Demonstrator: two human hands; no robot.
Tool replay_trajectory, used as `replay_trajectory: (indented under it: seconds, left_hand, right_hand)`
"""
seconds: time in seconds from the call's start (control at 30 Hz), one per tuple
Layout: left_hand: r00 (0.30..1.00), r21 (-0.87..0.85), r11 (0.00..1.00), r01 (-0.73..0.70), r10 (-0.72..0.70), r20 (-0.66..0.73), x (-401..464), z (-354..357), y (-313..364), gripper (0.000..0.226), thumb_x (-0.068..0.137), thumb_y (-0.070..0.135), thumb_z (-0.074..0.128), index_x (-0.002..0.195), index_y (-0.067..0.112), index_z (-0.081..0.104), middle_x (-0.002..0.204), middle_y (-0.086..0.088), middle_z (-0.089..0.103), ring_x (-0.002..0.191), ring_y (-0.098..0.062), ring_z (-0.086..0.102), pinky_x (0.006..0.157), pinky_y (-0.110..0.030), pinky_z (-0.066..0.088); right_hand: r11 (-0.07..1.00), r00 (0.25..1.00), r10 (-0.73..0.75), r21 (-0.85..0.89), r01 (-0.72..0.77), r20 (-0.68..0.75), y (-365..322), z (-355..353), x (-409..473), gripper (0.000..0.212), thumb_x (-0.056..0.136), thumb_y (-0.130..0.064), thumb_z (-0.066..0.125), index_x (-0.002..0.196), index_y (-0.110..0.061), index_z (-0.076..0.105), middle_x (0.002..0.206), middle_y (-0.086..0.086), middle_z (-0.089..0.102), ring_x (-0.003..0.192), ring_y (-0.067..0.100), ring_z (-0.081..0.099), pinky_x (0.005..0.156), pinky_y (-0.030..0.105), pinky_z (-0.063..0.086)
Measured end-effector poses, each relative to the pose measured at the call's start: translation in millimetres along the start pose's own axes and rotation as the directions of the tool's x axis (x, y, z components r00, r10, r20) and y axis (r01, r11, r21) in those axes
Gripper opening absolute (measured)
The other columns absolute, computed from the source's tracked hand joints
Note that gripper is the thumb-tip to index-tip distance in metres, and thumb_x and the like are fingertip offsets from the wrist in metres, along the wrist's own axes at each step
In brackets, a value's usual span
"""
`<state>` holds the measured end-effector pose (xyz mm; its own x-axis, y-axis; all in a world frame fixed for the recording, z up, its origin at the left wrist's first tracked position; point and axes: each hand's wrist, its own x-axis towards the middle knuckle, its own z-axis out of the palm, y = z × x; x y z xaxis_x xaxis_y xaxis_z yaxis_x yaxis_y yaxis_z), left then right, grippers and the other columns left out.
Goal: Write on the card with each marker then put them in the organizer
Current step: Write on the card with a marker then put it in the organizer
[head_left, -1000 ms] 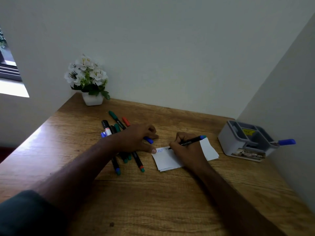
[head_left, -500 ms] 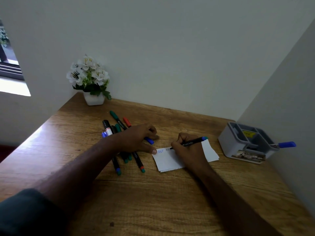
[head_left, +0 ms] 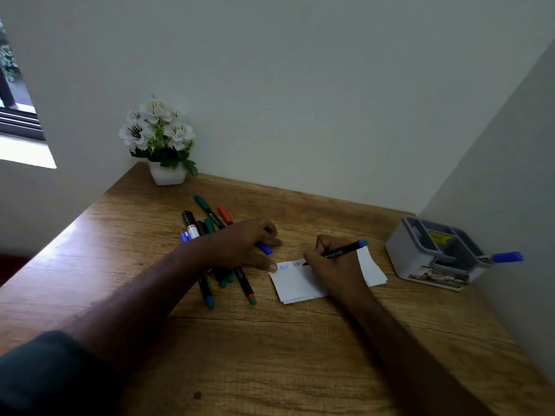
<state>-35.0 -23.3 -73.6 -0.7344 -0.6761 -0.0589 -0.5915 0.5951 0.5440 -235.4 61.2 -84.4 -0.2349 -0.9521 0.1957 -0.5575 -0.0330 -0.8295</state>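
A white card (head_left: 295, 283) lies on the wooden desk (head_left: 270, 355), with blue and dark writing along its top edge. My right hand (head_left: 333, 265) grips a black marker (head_left: 345, 251) with a blue-green end, its tip on the card. My left hand (head_left: 240, 244) rests over a pile of markers (head_left: 210, 229), thumb pressing the card's left corner; a blue cap (head_left: 264, 248) shows under its fingers. The grey organizer (head_left: 420, 259) stands at the right with one blue-capped marker (head_left: 507, 257) sticking out of it.
A white pot of white flowers (head_left: 163, 145) stands in the desk's back left corner. Walls close the desk at the back and on the right, just behind the organizer. A window (head_left: 15, 115) is at the far left.
The marker tip in my right hand has crept slightly to the right along the card, adding dark strokes. My left hand has stayed where it was.
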Motion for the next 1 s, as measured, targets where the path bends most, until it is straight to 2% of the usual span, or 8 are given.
replay_trajectory:
  seconds: [0.3, 0.47, 0.63, 0.8, 1.0]
  left_hand:
    - [1.0, -0.006, 1.0, -0.001, 0.001, 0.003, -0.1, -0.5, 0.5, 0.065, 0.083, 0.045, 0.068, 0.141, 0.024, 0.047, 0.147, 0.01, 0.033, 0.13, -0.007, 0.034, 0.104, -0.024, 0.033]
    - [1.0, -0.005, 1.0, 0.001, -0.001, 0.01, -0.6, -1.0, 0.5, 0.065, 0.083, 0.046, 0.068, 0.141, 0.024, 0.047, 0.147, 0.009, 0.033, 0.131, -0.008, 0.034, 0.105, -0.025, 0.033]
    - [1.0, -0.024, 1.0, -0.004, 0.004, 0.011, 0.5, -1.5, 0.1, 0.065, 0.083, 0.045, 0.069, 0.14, 0.024, 0.047, 0.145, 0.011, 0.034, 0.13, -0.007, 0.035, 0.105, -0.025, 0.034]
    - [1.0, -0.013, 1.0, -0.005, 0.005, 0.008, 0.9, -1.2, 0.0, 0.065, 0.082, 0.046, 0.069, 0.14, 0.024, 0.047, 0.145, 0.011, 0.035, 0.129, -0.006, 0.035, 0.106, -0.028, 0.036]
    - [1.0, -0.015, 1.0, -0.01, 0.01, 0.001, 1.5, -1.4, 0.1, 0.064, 0.083, 0.044, 0.069, 0.14, 0.023, 0.047, 0.145, 0.01, 0.034, 0.129, -0.006, 0.034, 0.104, -0.025, 0.034]
  right_hand:
    - [1.0, 1.0, -0.019, 0.008, 0.019, -0.023, 0.0, 1.1, 2.3, 0.025, 0.083, -0.012, 0.067, 0.062, -0.015, 0.054, 0.061, -0.006, 0.057, 0.058, -0.002, 0.053, 0.053, 0.012, 0.043]
    - [1.0, 1.0, 0.019, -0.012, -0.019, -0.008, 0.0, 1.9, 1.5, 0.024, 0.085, -0.013, 0.067, 0.064, -0.016, 0.056, 0.064, -0.007, 0.06, 0.062, 0.002, 0.056, 0.053, 0.012, 0.044]
    - [0.998, 0.997, 0.006, 0.065, -0.001, -0.076, 2.7, -9.1, 5.1, 0.027, 0.082, -0.005, 0.065, 0.059, -0.012, 0.053, 0.053, -0.01, 0.057, 0.067, 0.008, 0.066, 0.058, 0.016, 0.048]
    - [0.999, 1.0, -0.015, 0.033, 0.016, -0.023, 6.1, -7.0, 4.5, 0.03, 0.082, -0.007, 0.065, 0.057, -0.017, 0.052, 0.054, -0.01, 0.056, 0.057, -0.001, 0.054, 0.051, 0.012, 0.043]
    - [0.999, 0.998, -0.053, 0.011, 0.053, -0.016, 7.7, -5.6, 6.4, 0.032, 0.082, -0.01, 0.066, 0.056, -0.019, 0.05, 0.056, -0.009, 0.056, 0.056, -0.001, 0.052, 0.051, 0.014, 0.043]
